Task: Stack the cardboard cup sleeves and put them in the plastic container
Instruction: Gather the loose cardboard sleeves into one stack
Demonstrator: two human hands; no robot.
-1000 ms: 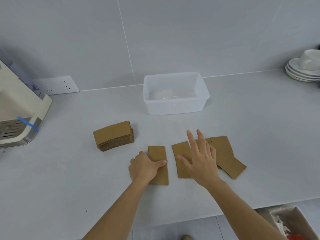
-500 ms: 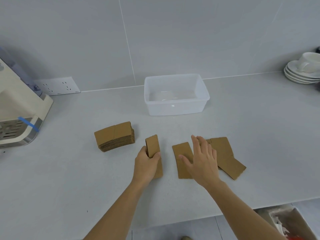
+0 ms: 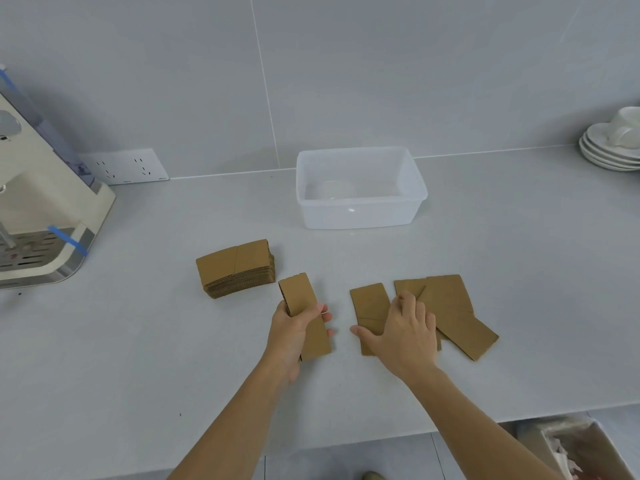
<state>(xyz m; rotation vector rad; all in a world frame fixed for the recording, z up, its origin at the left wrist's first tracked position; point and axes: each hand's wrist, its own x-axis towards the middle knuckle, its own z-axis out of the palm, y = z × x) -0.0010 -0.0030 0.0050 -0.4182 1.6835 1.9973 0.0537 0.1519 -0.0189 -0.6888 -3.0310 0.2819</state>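
Note:
My left hand (image 3: 294, 332) grips one flat brown cardboard sleeve (image 3: 304, 306), tilted up on its long edge just off the counter. A neat stack of sleeves (image 3: 237, 268) sits to its upper left. My right hand (image 3: 403, 332) rests with curled fingers on a loose sleeve (image 3: 369, 301) lying flat on the counter. Two or three more loose sleeves (image 3: 453, 313) overlap one another to the right of that hand. The clear plastic container (image 3: 360, 216) stands empty behind them, near the wall.
A cream machine with a drip tray (image 3: 38, 216) occupies the left edge. A wall socket (image 3: 124, 168) sits behind it. Stacked white saucers with a cup (image 3: 613, 143) are at the far right. A lined bin (image 3: 585, 448) stands below the counter's front edge.
My left hand closed on the sleeve that lay flat and lifted it onto its edge. My right hand lowered onto the loose sleeves and its fingers curled.

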